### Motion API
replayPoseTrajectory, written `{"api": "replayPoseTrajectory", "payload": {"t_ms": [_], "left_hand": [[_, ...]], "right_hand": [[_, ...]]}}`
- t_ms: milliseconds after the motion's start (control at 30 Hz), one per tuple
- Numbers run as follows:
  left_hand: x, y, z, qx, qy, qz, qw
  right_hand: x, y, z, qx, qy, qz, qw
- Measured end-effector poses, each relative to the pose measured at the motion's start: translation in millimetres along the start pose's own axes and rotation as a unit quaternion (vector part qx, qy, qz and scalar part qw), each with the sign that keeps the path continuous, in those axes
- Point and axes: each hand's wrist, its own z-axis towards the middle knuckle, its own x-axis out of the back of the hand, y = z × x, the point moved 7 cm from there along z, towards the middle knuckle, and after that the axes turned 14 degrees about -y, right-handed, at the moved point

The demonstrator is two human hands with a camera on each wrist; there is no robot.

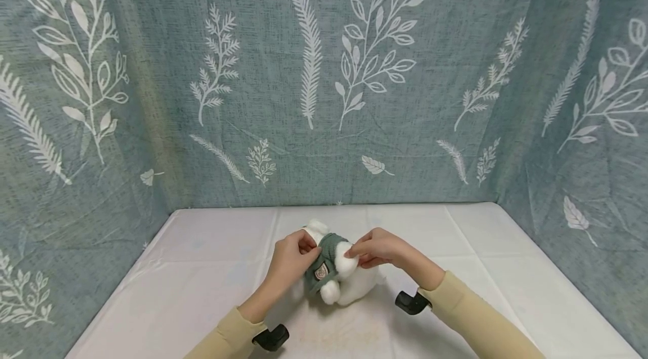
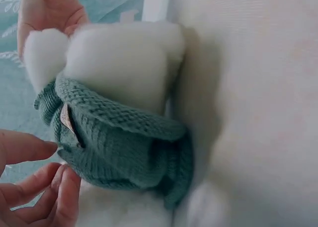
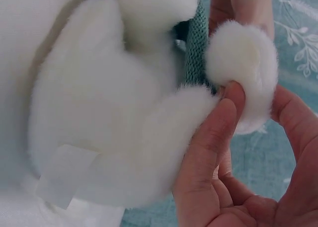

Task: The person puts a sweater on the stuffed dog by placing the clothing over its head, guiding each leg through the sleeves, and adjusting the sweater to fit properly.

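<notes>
A white plush toy (image 1: 356, 286) lies on its side on the white-covered table, wearing a green knitted sweater (image 1: 330, 246) with a small patch (image 1: 321, 272). My left hand (image 1: 291, 257) pinches the sweater's edge near the toy's neck, thumb and fingertips together on the knit. On the other side, my right hand (image 1: 379, 247) grips a round white paw (image 3: 243, 58) that sticks out of a sleeve, its fingers and thumb around the fur. The right wrist view also shows a white fabric tag (image 3: 67, 175) at the toy's lower body. Part of the head is hidden behind the left hand.
The table (image 1: 212, 269) has a pale creased cover. Behind it and along both sides hangs a blue-green curtain (image 1: 273, 94) with white leaf prints. Black wrist mounts (image 1: 271, 338) sit under both cuffs, close above the table.
</notes>
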Motion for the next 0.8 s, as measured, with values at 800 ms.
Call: {"api": "replayPoseTrajectory", "payload": {"t_ms": [800], "left_hand": [[10.6,-22.9,-10.0,0.027,0.01,0.003,0.9996]], "right_hand": [[2,1,0.9,0.009,-0.01,0.013,0.9998]]}}
